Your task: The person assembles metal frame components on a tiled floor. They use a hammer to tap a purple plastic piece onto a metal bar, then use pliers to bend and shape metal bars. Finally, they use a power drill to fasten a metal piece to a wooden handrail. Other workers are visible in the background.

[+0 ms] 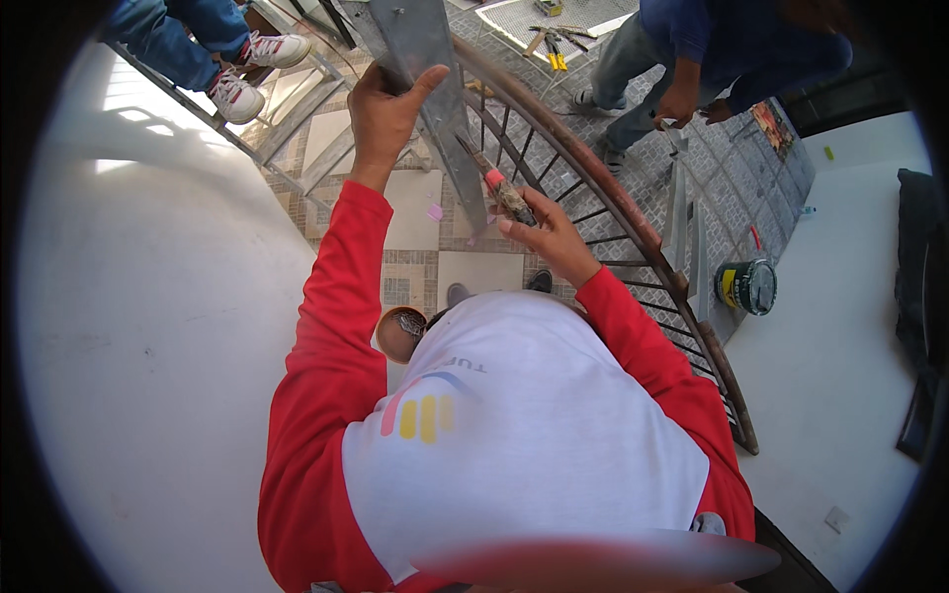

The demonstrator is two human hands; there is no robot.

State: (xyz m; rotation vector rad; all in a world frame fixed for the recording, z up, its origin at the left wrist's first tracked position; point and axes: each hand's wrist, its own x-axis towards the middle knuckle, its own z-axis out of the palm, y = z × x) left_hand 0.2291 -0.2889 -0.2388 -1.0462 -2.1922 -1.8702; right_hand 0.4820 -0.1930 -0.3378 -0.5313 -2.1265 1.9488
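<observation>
My left hand [386, 124] grips a long galvanised metal channel [420, 59], its thumb lying over the face and its other fingers partly hidden behind. The channel slants down from the top edge to a narrow lower end. In my right hand [550, 235] is a slim pointed hand tool [506, 193] with a worn, dirty handle and a red band; its exact kind I cannot make out. The tool's thin tip points up and left, close to the channel's edge; whether they touch, I cannot tell.
A curved railing [593, 168] with dark bars runs along my right. At upper left, a person's sneakers [237, 94] rest on a ladder [287, 128]. Another person's hand [678, 104] works beyond the railing, near metal strips [675, 217]. A paint bucket [746, 287] and yellow-handled pliers [557, 54] lie farther off.
</observation>
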